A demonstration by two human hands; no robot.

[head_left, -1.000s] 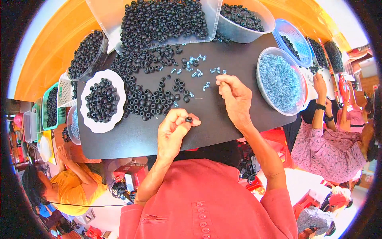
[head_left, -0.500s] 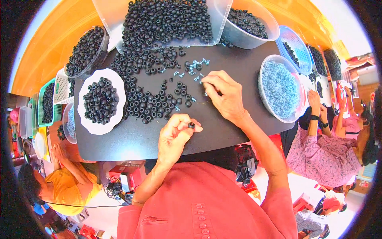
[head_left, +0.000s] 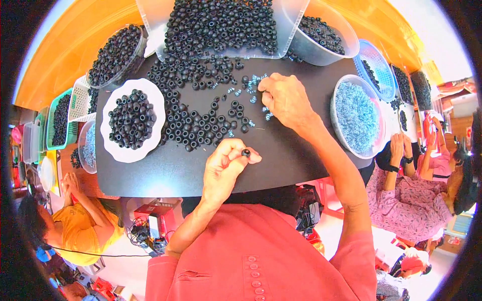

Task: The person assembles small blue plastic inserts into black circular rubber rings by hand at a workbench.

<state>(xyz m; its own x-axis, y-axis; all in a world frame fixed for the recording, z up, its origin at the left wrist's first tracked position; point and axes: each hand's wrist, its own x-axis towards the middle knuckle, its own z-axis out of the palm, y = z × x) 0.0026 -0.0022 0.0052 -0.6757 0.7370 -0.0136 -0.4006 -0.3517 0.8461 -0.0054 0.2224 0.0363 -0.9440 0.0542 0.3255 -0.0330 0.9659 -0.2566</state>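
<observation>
My left hand [head_left: 221, 168] is closed near the front of the dark table, a black hollow bead [head_left: 245, 152] pinched between thumb and fingers with its hole facing up. Farther away and to the right, my right hand [head_left: 287, 100] has its thumb and fingertips pressed together among small bluish coil springs [head_left: 252, 90]. Whatever is between those fingertips is hidden. Loose black beads [head_left: 196, 128] spread over the table just left of the springs. At their left stands a white scalloped plate [head_left: 128, 157] heaped with more beads.
A clear bin [head_left: 296, 37] spills beads at the back, between round tubs of beads. To the right, a round tub [head_left: 335, 125] holds bluish springs. Co-workers sit at both sides: a yellow-clad person [head_left: 85, 231] left, a person in patterned pink [head_left: 411, 195] right.
My right hand has shifted slightly, its fingers curling in closer among the springs. The left hand keeps the bead at nearly the same place. The whole view has shifted a little.
</observation>
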